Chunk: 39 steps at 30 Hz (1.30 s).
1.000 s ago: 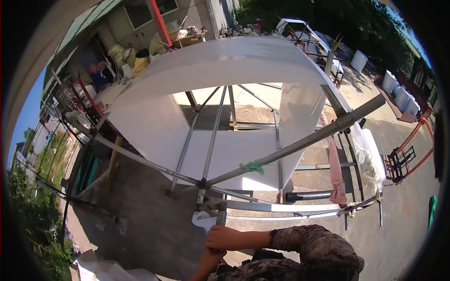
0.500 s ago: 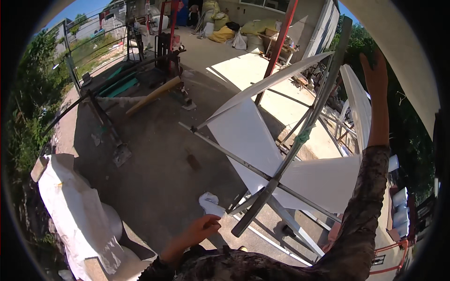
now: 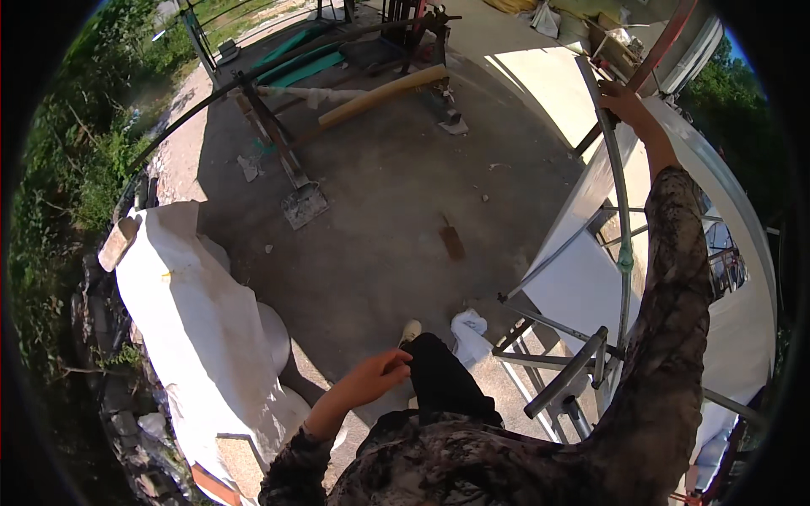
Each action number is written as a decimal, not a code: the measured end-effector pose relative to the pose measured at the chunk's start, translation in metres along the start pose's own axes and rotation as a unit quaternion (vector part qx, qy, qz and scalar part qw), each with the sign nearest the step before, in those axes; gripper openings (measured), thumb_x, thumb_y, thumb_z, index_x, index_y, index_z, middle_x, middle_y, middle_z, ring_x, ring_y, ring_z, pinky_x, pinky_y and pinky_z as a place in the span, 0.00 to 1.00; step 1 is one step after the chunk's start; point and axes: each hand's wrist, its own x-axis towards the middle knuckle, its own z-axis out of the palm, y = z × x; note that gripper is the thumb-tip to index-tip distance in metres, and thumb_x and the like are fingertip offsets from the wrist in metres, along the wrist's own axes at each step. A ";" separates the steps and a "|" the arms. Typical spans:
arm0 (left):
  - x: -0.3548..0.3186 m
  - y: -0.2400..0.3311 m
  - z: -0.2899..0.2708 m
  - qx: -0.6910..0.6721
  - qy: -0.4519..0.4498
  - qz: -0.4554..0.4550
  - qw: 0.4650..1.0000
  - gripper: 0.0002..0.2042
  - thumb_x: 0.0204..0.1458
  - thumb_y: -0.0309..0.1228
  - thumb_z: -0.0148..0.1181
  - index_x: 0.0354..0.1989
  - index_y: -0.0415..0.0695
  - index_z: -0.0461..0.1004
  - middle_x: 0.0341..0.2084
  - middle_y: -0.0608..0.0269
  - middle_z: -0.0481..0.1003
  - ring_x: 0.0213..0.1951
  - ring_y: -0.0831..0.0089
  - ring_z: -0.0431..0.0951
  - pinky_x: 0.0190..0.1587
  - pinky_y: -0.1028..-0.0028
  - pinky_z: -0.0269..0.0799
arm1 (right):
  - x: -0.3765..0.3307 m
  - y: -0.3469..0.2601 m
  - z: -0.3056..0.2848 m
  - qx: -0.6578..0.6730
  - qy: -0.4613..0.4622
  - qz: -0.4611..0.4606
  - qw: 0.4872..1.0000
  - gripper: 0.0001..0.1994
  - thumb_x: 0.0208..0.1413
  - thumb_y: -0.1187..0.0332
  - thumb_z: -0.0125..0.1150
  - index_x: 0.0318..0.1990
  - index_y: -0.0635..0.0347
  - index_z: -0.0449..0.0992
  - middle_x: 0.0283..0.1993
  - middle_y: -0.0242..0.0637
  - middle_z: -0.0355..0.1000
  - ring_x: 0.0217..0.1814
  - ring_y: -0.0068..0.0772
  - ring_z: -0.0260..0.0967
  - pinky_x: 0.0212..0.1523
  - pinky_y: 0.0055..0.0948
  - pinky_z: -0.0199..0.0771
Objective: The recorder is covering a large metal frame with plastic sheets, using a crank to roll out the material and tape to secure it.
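Right hand [image 3: 623, 99] grips the curved metal pole [image 3: 622, 211], which runs downward from the grip; left hand [image 3: 375, 379] hangs loosely curled, empty.

We see a concrete floor [image 3: 380, 211] filling the frame's centre. On it lie a shovel [image 3: 304, 204] at upper left, a yellow pole [image 3: 384, 94] above, and a white-covered heap [image 3: 202, 312] at lower left.

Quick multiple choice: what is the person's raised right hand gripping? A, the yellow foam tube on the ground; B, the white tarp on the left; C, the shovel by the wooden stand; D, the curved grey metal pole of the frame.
D: the right hand is closed around the top of the curved grey metal pole, far from the yellow foam tube lying on the concrete.
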 end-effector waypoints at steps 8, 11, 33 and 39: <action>0.058 -0.035 -0.202 -0.017 0.147 -0.094 0.984 0.15 0.57 0.31 0.52 0.49 0.34 0.67 0.35 0.55 0.76 0.34 0.71 0.77 0.39 0.74 0.72 | 0.047 0.040 0.216 -0.303 -0.028 0.144 0.942 0.20 0.48 0.51 0.62 0.38 0.59 0.75 0.44 0.47 0.73 0.47 0.47 0.71 0.44 0.45 0.70; 0.078 -0.005 -0.265 -0.029 0.178 -0.155 0.971 0.15 0.57 0.31 0.52 0.49 0.35 0.67 0.36 0.54 0.76 0.36 0.70 0.78 0.38 0.74 0.72 | 0.053 0.067 0.283 -0.318 -0.074 0.162 0.931 0.17 0.45 0.55 0.64 0.37 0.59 0.77 0.36 0.43 0.76 0.41 0.47 0.74 0.42 0.43 0.72; 0.788 0.467 -0.535 0.266 -0.018 0.173 0.948 0.15 0.56 0.31 0.53 0.50 0.35 0.66 0.31 0.59 0.75 0.32 0.76 0.75 0.38 0.76 0.71 | 0.071 0.088 0.408 -0.301 -0.118 0.520 0.790 0.04 0.39 0.69 0.58 0.19 0.51 0.79 0.22 0.37 0.75 0.30 0.34 0.72 0.46 0.32 0.57; 0.916 0.531 -0.290 0.261 -0.364 0.256 0.856 0.16 0.57 0.30 0.53 0.52 0.37 0.64 0.36 0.58 0.74 0.37 0.73 0.74 0.43 0.74 0.69 | 0.070 0.079 0.409 -0.276 -0.093 0.532 0.795 0.02 0.35 0.70 0.61 0.18 0.53 0.78 0.21 0.37 0.74 0.30 0.36 0.71 0.51 0.34 0.60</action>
